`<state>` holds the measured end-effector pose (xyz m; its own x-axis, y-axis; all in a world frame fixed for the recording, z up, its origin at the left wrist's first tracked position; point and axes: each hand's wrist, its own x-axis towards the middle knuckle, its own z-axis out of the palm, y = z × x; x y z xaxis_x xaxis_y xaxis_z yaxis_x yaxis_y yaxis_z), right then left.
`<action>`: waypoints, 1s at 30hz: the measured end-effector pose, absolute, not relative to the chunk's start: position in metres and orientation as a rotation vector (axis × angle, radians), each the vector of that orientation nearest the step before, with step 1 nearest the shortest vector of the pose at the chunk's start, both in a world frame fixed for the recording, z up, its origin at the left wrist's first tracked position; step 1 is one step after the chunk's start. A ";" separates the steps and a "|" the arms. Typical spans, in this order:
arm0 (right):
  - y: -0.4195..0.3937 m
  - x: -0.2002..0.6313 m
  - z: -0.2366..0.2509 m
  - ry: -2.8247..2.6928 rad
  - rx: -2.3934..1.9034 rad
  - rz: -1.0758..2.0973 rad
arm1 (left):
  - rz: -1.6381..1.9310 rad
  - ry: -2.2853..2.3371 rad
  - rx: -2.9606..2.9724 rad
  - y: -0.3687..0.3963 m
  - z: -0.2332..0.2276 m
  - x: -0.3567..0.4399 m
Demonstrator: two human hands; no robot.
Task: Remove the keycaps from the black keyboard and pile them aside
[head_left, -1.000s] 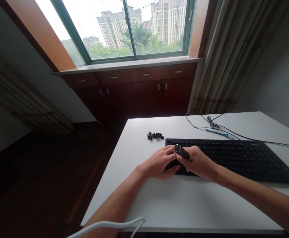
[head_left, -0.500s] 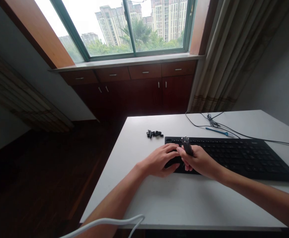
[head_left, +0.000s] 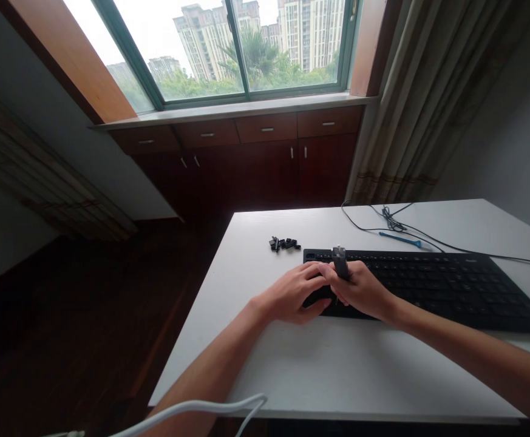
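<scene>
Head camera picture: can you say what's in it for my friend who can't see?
Two bare hands work at the near left end of a black keyboard on a white table; the right hand grips a small dark tool, the left hand rests beside it.

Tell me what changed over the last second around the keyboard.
The right hand tipped its small dark tool from lying flat over the keys to standing upright. The left hand stayed on the keyboard's left end; the loose keycaps and blue tool did not move.
</scene>
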<state>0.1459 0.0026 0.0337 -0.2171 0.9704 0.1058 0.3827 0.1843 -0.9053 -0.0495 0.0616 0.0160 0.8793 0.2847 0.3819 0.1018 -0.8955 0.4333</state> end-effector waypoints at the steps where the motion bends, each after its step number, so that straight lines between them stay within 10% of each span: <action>1: 0.002 0.144 0.031 -1.734 -1.293 0.947 | 0.625 0.288 2.649 0.062 0.015 -0.050; 13: 0.006 0.147 0.031 -2.010 -1.165 0.742 | 0.660 0.249 2.646 0.064 0.011 -0.049; 30: 0.014 0.162 0.047 -1.647 -1.349 1.331 | 0.641 0.228 2.635 0.064 0.016 -0.051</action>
